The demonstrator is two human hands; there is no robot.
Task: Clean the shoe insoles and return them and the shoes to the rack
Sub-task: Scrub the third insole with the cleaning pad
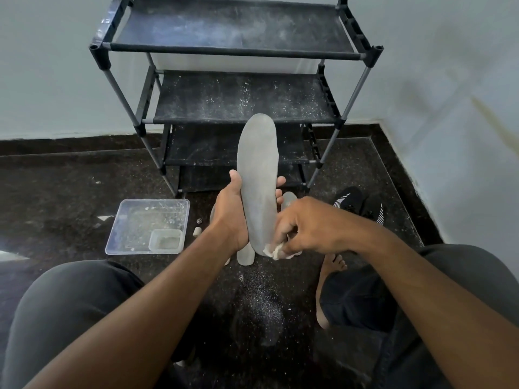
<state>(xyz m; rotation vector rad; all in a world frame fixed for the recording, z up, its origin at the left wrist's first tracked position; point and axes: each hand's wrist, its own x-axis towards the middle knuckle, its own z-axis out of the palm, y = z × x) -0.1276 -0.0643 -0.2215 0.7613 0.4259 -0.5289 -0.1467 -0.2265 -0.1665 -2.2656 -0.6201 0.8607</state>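
Left hand [230,217] grasps the upright grey insole [258,181]; right hand [306,226] pinches a white wipe [276,249] against its near end, before the rack [233,88].

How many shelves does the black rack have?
4 shelves on the rack: the top shelf, a second shelf below, a third shelf partly behind the insole, and a bottom shelf near the floor, mostly hidden.
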